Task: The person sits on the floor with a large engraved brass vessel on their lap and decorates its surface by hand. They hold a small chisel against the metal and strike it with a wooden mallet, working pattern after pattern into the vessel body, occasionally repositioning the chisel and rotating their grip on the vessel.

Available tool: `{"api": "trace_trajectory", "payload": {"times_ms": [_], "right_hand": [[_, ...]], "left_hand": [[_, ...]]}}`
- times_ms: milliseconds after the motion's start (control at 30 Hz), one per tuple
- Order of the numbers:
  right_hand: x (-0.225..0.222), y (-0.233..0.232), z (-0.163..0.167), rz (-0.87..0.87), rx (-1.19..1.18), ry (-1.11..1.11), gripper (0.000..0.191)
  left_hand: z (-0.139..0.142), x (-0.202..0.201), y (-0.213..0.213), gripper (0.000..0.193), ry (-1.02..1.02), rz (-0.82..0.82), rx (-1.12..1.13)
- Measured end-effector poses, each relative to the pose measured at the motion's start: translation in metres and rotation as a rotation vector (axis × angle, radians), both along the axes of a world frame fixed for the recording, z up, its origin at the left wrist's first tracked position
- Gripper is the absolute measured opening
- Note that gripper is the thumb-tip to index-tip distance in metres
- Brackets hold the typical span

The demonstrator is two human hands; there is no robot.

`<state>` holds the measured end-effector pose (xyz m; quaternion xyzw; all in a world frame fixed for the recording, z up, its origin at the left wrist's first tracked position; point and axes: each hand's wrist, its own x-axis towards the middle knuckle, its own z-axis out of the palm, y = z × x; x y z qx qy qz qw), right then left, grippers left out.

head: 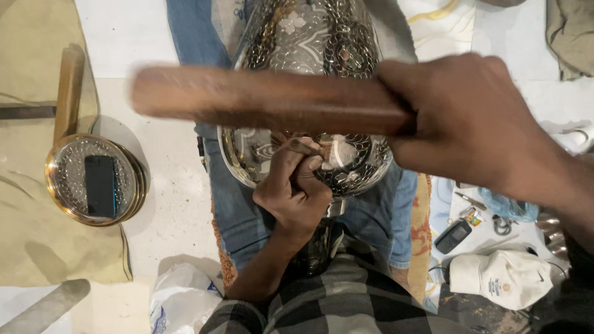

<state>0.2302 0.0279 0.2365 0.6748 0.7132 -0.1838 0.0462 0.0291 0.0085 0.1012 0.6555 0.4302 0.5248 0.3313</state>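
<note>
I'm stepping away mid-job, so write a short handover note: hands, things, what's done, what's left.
Left hand: fingers pinch a small chisel-like metal tool against the engraved silver-coloured metal vase lying across the lap.
Right hand: grips a long brown wooden mallet stick, raised over the tool.
Done: most of the visible vase surface already bears pattern.
Left: the small patch at the tool tip looks in progress; the hidden side cannot be judged.

A large silver-coloured metal vase (309, 93), engraved all over with floral and scale patterns, is laid across the lap. A thin chisel (303, 147) is pinched in the left fingers (297, 173), its tip set against the vase wall. A brown wooden mallet (266, 102) is gripped in the right fingers (433, 93), level above the chisel.
</note>
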Motion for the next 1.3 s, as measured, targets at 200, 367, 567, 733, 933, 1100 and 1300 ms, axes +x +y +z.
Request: {"api": "trace_trajectory", "payload": {"times_ms": [200, 367, 567, 733, 933, 1100, 1300], "right_hand": [[-0.009, 0.012, 0.024, 0.160, 0.060, -0.118, 0.033], [-0.020, 0.015, 0.022, 0.161, -0.040, -0.218, 0.030], [0.007, 0.003, -0.003, 0.050, -0.057, -0.204, 0.016], [0.016, -0.012, -0.024, -0.093, 0.002, 0.053, 0.020], [0.030, -0.037, -0.037, -0.188, 0.156, 0.242, 0.030], [0.030, -0.043, -0.046, -0.253, 0.082, 0.319, 0.029], [0.022, -0.048, -0.046, -0.294, 0.169, 0.434, 0.028]], "left_hand": [[0.004, 0.000, -0.001, 0.027, 0.053, 0.026, 0.019], [0.003, 0.000, 0.000, 0.025, 0.076, -0.014, -0.046], [0.007, -0.010, 0.015, 0.019, 0.123, -0.256, -0.123], [0.014, -0.016, 0.037, 0.035, 0.207, -0.490, -0.125], [0.017, -0.018, 0.056, 0.034, 0.412, -0.650, -0.218], [0.016, -0.020, 0.057, 0.042, 0.396, -0.656, -0.081], [0.011, -0.023, 0.057, 0.045, 0.426, -0.705, -0.066]]}}
